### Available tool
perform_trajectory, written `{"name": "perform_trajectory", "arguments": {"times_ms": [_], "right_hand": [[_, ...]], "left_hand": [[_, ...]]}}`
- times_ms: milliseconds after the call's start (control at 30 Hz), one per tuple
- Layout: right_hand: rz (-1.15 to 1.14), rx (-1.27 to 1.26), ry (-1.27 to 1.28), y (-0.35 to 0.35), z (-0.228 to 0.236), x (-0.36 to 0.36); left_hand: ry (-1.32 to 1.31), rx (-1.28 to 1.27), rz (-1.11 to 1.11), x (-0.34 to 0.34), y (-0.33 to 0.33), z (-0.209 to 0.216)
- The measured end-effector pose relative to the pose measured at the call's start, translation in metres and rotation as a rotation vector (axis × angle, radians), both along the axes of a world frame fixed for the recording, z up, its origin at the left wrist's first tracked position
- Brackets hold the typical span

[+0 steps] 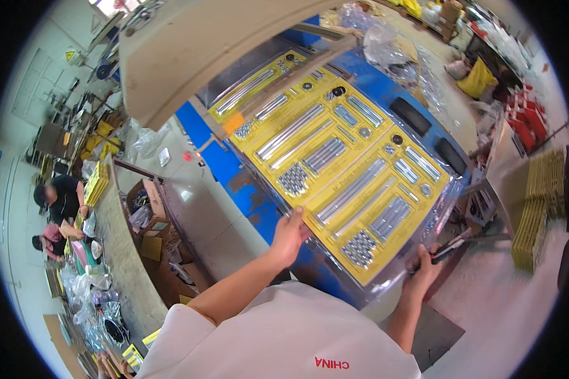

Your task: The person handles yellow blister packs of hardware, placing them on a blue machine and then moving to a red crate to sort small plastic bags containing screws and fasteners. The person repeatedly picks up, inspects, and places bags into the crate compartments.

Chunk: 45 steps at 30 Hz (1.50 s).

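Note:
A row of joined yellow cards (338, 180) lies on a blue machine bed, under clear plastic film. Silver rods, tubes, small fittings and dark round parts are set out on each card. At the near left edge of the cards, my left hand (289, 239) is closed on the border, thumb on top. My right hand (425, 268) is at the near right corner, beside loose film (385, 285). It is closed round a slim black-and-silver tool (450, 247) whose exact kind I cannot make out.
A large tan panel (202, 47) overhangs the far end of the cards. Yellow card stacks (537, 208) stand at the right. On the left, two people work along a long bench (129, 252), with cartons (155, 208) beneath. Crumpled plastic (392, 47) lies beyond the machine.

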State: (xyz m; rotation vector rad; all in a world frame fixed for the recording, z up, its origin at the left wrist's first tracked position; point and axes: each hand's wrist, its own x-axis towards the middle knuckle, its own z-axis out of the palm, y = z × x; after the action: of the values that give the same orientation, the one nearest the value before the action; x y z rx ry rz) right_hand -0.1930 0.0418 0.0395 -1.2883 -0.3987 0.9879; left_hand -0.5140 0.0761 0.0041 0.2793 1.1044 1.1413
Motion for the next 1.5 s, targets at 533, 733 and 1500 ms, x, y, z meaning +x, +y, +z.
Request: {"name": "perform_trajectory", "arguments": {"times_ms": [533, 733, 1500], "right_hand": [[-0.062, -0.849, -1.238, -0.071, -0.103, 0.238], [0.138, 0.283, -1.159, 0.275, -0.088, 0.058], [0.915, -0.075, -0.813, 0.489, -0.068, -0.009]], "left_hand": [[0.336, 0.091, -0.665, -0.075, 0.041, 0.025], [0.266, -0.039, -0.002, -0.134, 0.076, -0.021], [0.303, -0.035, -0.152, -0.148, 0.107, -0.038]]}}
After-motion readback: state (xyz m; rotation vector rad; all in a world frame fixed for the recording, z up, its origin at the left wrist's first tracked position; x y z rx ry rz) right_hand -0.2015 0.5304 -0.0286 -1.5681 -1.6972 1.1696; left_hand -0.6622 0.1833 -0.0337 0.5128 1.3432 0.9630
